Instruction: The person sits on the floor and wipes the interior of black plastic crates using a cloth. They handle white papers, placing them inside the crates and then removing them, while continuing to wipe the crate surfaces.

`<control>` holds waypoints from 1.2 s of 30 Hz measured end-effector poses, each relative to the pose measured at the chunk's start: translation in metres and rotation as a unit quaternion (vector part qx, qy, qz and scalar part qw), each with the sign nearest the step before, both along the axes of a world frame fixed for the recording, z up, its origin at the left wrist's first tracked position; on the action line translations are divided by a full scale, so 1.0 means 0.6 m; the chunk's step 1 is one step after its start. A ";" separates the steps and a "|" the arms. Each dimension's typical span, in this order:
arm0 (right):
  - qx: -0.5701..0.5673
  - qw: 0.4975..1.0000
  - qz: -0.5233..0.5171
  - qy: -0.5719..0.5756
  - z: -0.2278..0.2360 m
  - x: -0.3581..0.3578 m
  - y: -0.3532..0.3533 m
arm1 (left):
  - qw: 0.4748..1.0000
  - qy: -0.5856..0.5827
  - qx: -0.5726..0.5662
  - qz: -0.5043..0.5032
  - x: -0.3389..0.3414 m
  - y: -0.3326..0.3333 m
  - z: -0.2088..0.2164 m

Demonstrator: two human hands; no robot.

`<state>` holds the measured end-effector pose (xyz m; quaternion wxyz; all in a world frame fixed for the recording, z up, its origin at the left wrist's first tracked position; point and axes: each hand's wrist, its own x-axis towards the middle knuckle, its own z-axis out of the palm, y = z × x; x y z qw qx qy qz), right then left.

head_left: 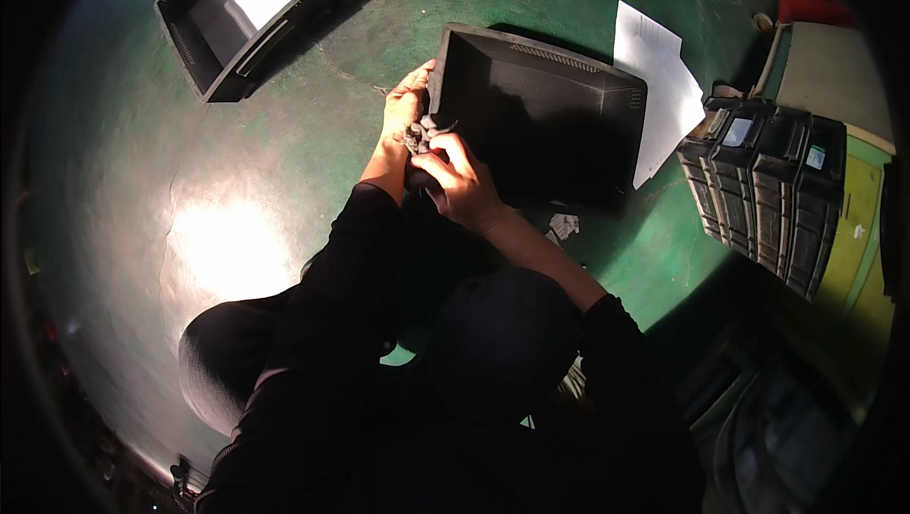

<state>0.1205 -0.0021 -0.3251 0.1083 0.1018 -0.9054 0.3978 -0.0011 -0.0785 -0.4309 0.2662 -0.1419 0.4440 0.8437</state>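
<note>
A black plastic bin (545,50) with a hollow, shadowed inside faces up in front of me. Along its left outer wall lies my left hand (405,108), its fingers long against the side and holding it; the thumb is not plainly visible. My right hand (463,182) is closed at the bin's near left corner, thumb and fingers pinching a crumpled dark grey rag (427,133). The rag bunches up against my left wrist and the bin's rim. Part of it is hidden by the right fingers.
White paper sheets (659,88) lie right of the bin on the green floor (332,135). Another black bin (204,40) with a white sheet in it stands far left. Several dark bins (777,182) are stacked at right, beside a yellow-green surface (858,211). A paper scrap (563,226) lies close by.
</note>
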 end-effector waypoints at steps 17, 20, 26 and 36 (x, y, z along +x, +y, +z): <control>0.184 0.974 -0.120 -0.060 0.006 -0.204 0.160 | 0.841 0.239 -0.475 -0.103 -0.005 0.031 0.123; 0.166 0.968 -0.102 -0.157 0.010 -0.142 0.261 | 0.852 0.235 -0.459 -0.093 -0.005 0.025 0.111; 0.333 0.922 -0.127 -0.155 0.029 0.054 0.430 | 0.906 0.247 -0.339 -0.057 0.000 0.046 0.080; 0.148 0.932 -0.190 -0.269 0.059 0.246 0.222 | 0.913 0.240 -0.328 -0.029 0.000 0.042 0.050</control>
